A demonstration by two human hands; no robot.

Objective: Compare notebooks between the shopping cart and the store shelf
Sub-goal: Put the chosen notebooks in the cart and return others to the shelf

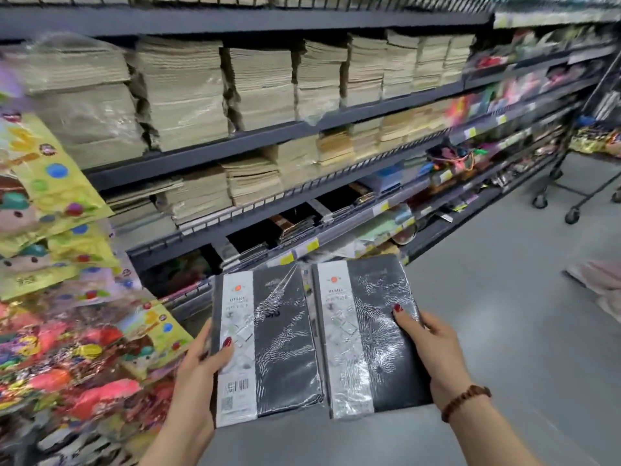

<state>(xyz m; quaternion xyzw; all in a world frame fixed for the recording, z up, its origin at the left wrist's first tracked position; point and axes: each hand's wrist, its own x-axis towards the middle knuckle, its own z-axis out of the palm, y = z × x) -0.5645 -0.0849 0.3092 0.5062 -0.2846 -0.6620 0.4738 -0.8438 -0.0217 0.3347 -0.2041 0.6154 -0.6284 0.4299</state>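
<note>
Holding 2 black notebooks side by side, low in front of the shelf point(302, 126), above the floor point(504, 297). My left hand point(205, 354) is gripping the left notebook point(268, 338) at its left edge, thumb on the white paper band point(235, 317), fingers underneath. My right hand point(426, 344) is gripping the right notebook point(369, 331) at its right edge, thumb on the black cover. Inner edges are sitting just beside each other.

Both are shrink-wrapped and the film point(379, 297) is wrinkling and glaring, so I'm expecting a slick surface. Covers are looking stiff, with no sag from an edge-only hold. I'm guessing hardbound, with moderate weight for 1 hand.

I'm judging the best hold as mid-length on the outer long edge, thumb on top, fingers flat under, pinching board and not loose film. Risk: film sliding, inner edge pivoting down.

I'm reading the wheeled frame far right as the cart point(571, 215), well apart from me. Contents: can't tell.
</note>
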